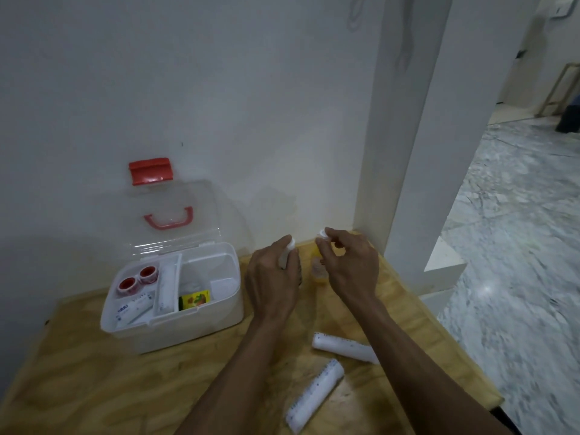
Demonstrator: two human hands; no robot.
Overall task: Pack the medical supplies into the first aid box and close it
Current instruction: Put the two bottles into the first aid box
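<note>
The white first aid box (232, 312) stands open on the wooden table, its clear lid (201, 196) with red latch leaning against the wall. Inside lie two red-cored tape rolls (138, 279), wrapped bandage rolls (133, 310) and a yellow packet (194, 299). My left hand (273, 277) grips a small white bottle (287, 251) to the right of the box. Just right of it, my right hand (348, 262) pinches a small white cap (323, 233). Two wrapped bandage rolls (343, 346) (315, 394) lie on the table near my forearms.
A yellow-orange container (318, 268) sits on the table between my hands, partly hidden. The wooden table (94, 372) meets the white wall behind and ends at a pillar (408, 152) on the right. Marble floor (518, 246) lies beyond the right edge.
</note>
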